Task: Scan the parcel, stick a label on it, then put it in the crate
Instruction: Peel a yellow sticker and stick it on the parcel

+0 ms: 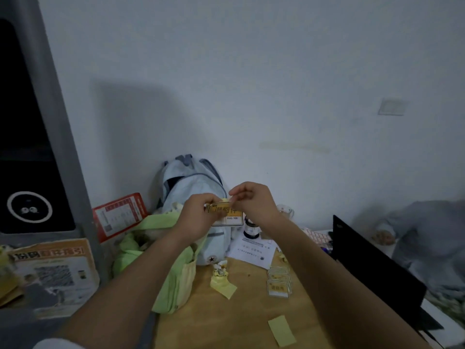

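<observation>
I hold a small yellow and white label (227, 214) with black characters up in front of me, over the wooden table (239, 313). My left hand (198, 215) pinches its left edge. My right hand (254, 201) pinches the yellow backing at its top right corner. A stack of the same labels (279, 283) lies on the table to the right. Peeled yellow backing strips (222, 285) lie below my hands, and another strip (281, 330) lies near the front edge. No parcel or crate shows in the view.
A pale blue backpack (193, 187) leans on the white wall behind my hands, with a green cloth bag (171, 273) beside it. A white sheet (254, 250), a small bottle (250, 229) and a black laptop lid (377, 270) sit right. Another person's hand (383, 236) rests far right.
</observation>
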The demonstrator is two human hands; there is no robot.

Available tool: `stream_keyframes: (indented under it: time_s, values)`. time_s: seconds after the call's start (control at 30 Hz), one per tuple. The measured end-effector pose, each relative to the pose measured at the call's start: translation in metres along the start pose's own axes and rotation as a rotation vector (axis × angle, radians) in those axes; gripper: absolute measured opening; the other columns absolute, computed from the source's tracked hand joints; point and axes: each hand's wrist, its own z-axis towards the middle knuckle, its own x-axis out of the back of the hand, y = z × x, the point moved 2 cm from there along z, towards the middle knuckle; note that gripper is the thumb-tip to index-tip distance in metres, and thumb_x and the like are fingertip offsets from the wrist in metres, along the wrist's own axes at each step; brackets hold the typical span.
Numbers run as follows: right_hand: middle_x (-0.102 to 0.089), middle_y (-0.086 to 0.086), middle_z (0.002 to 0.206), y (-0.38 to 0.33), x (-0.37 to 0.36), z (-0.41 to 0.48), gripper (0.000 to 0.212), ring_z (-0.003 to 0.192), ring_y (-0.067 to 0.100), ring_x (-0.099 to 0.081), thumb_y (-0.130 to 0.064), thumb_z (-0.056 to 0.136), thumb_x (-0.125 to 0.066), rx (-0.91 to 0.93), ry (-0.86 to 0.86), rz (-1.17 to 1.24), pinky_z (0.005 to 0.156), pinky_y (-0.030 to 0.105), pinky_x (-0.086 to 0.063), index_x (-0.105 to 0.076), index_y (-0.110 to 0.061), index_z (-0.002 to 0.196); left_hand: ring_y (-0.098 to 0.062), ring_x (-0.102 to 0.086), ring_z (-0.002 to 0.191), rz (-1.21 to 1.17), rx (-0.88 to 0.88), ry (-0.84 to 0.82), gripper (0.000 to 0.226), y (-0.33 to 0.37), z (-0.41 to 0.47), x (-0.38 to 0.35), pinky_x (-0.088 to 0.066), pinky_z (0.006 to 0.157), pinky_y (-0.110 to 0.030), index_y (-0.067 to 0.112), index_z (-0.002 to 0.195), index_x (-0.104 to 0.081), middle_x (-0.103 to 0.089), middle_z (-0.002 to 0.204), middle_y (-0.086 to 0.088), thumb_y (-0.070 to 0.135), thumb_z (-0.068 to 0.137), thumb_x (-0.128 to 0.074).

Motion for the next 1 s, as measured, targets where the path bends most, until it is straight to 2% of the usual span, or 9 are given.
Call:
stream_keyframes:
  time_s: [0.13,0.3,0.47,0.6,0.7,0.77,0.83,0.9,1.0]
  values:
    - [-0.066,-0.001,0.076,-0.014,0.008,-0.013,0.011,0.066,0.003,-0.062,-0.013,0.085,-0.066,-0.056,0.045,0.130,0.057,0.009,-0.046,-0.069,-0.015,0.075,-0.007,-0.053,0.058,-0.179,0.045,0.015,0.021,0.022,-0.007,0.009,-0.043,0.050,-0.008,0.019,0.069,-0.065,-0.061,0.067,0.000,0.001,0.080,-0.070]
    - [-0.069,0.015,0.090,-0.021,0.018,-0.013,0.031,0.080,0.025,-0.063,-0.028,0.091,-0.059,-0.188,-0.096,0.310,0.069,0.030,-0.050,-0.074,-0.001,0.093,-0.017,-0.060,0.075,-0.213,-0.019,-0.001,0.023,0.044,-0.007,0.021,-0.049,0.071,-0.028,0.021,0.069,-0.067,-0.063,0.076,-0.001,0.000,0.078,-0.071]
    - [-0.067,0.011,0.094,-0.026,0.022,-0.023,0.033,0.070,0.018,-0.060,-0.028,0.092,-0.058,-0.198,-0.112,0.298,0.062,0.023,-0.048,-0.073,0.000,0.102,-0.009,-0.048,0.105,0.088,-0.200,0.133,0.034,0.051,-0.010,0.022,-0.038,0.089,-0.023,0.030,0.064,-0.062,-0.050,0.117,0.004,0.000,0.073,-0.076]
    - [-0.070,0.012,0.108,-0.017,0.028,-0.026,0.035,0.076,0.020,-0.061,-0.026,0.085,-0.065,-0.220,-0.080,0.247,0.056,0.020,-0.046,-0.072,-0.002,0.108,-0.018,-0.045,0.125,0.460,-0.374,0.042,0.010,0.055,-0.017,0.009,-0.038,0.097,-0.028,0.018,0.072,-0.072,-0.047,0.138,0.001,0.009,0.076,-0.074]
    - [-0.075,0.010,0.097,-0.009,0.031,-0.026,0.030,0.074,0.017,-0.065,-0.027,0.085,-0.063,-0.197,-0.068,0.191,0.063,0.021,-0.047,-0.075,-0.007,0.103,-0.021,-0.049,0.125,0.550,-0.472,-0.013,0.004,0.067,-0.022,0.003,-0.042,0.099,-0.037,0.018,0.075,-0.075,-0.051,0.137,0.002,0.014,0.076,-0.073]
    - [-0.073,0.005,0.078,-0.005,0.031,-0.025,0.027,0.059,0.008,-0.065,-0.023,0.090,-0.058,-0.199,-0.080,0.203,0.054,0.017,-0.047,-0.075,-0.006,0.101,-0.016,-0.048,0.125,0.523,-0.502,-0.067,0.007,0.073,-0.026,0.000,-0.040,0.100,-0.035,0.019,0.074,-0.073,-0.052,0.137,0.005,0.013,0.076,-0.072]
    - [-0.070,0.002,0.069,0.002,0.032,-0.023,0.023,0.060,0.011,-0.065,-0.021,0.091,-0.056,-0.201,-0.083,0.181,0.055,0.018,-0.050,-0.075,-0.009,0.093,-0.009,-0.049,0.121,0.443,-0.514,-0.154,0.017,0.077,-0.030,-0.003,-0.042,0.099,-0.031,0.025,0.070,-0.068,-0.054,0.132,0.008,0.010,0.078,-0.069]
    - [-0.072,0.005,0.074,0.010,0.033,-0.020,0.023,0.070,0.018,-0.067,-0.012,0.091,-0.053,-0.203,-0.057,0.155,0.062,0.022,-0.055,-0.076,-0.009,0.087,-0.003,-0.056,0.109,0.280,-0.454,-0.240,0.032,0.080,-0.034,-0.005,-0.048,0.091,-0.027,0.032,0.070,-0.061,-0.062,0.118,0.009,0.003,0.081,-0.065]
    - [-0.071,0.018,0.092,0.029,0.034,-0.016,0.019,0.074,0.022,-0.066,-0.001,0.088,-0.059,-0.243,0.051,0.217,0.056,0.018,-0.056,-0.070,0.002,0.103,-0.012,-0.066,0.082,0.081,-0.326,-0.200,0.020,0.072,-0.037,-0.001,-0.054,0.074,-0.032,0.022,0.078,-0.067,-0.071,0.087,0.004,0.004,0.085,-0.063]
